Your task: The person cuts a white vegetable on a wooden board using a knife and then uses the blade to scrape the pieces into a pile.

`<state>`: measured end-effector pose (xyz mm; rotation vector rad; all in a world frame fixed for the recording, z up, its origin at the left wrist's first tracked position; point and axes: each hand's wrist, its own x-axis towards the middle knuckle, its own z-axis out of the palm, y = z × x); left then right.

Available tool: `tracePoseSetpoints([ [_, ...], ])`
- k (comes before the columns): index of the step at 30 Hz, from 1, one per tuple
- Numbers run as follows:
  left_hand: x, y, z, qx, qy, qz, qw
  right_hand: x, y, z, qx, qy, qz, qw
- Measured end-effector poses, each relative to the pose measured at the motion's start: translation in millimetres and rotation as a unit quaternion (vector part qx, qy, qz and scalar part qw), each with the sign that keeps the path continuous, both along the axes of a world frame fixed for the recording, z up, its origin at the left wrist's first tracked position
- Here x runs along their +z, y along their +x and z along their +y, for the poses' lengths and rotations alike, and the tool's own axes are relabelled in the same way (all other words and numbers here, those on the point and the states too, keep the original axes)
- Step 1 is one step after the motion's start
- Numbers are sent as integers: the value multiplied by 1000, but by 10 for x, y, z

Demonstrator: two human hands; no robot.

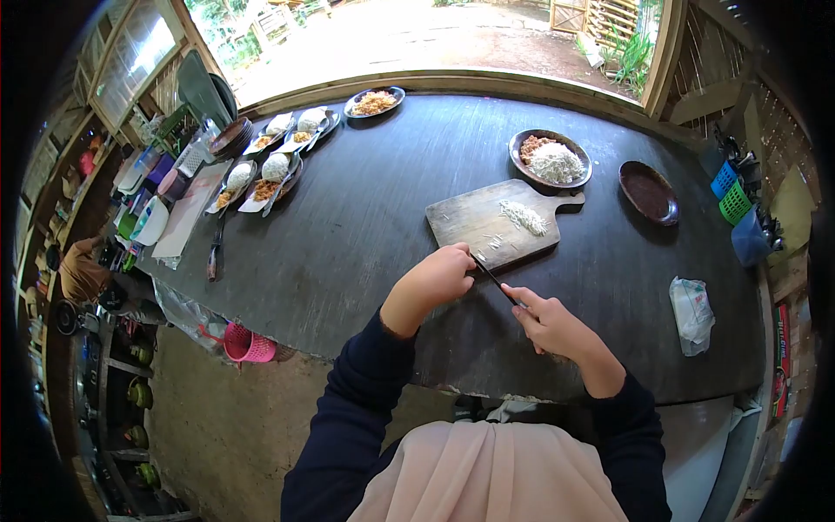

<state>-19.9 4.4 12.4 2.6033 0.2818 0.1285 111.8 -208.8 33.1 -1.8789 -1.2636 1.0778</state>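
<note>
— Both hands sit at the near edge of the bench (365, 226), right? What do we see them doing?

— Yep. Our right hand (552, 324) is closed round the handle of a knife (497, 282), index finger laid along the top. Blade runs up and to the left, w/ its tip right at our left hand (439, 277).

— And the left?

— Curled into a loose fist, knuckles up, fingertips tucked under at the blade tip. We can't tell if it's pinching the blade or sth small under it; fingers hide that spot.

— Where's the knife vs. the board?

— Just off the near corner of the wooden cutting board (491, 222), between the two hands. Left hand is touching or overlapping that corner of the board, right hand is nearer the body, on the dark bench top.

— Arm pose?

— Both forearms in dark sleeves come in from below and converge, wrists bent slightly inward, left reaching a bit farther fwd than right.

— Anything else nearby?

— Small heap of white shreds (524, 217) on the board, well clear of the hands. Beyond it a bowl (550, 158) w/ more white shreds and sth brown, an empty-looking dark dish (648, 191) to its right, and a plastic bag (692, 311) on the bench right of our right hand.
</note>
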Motion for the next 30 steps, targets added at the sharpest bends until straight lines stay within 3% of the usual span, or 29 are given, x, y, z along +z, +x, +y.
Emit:
tracePoseSetpoints([
  [5, -17, -2, -14, 9, 0, 1, 1000, -120, -12, -28, 24, 47, -108, 993],
  [16, -37, 18, 5, 4, 6, -5, 1000, 15, 8, 50, -12, -12, 25, 1000],
  [30, -28, 33, 2, -4, 24, 0, 1000, -23, 55, 106, -7, -12, 46, 999],
])
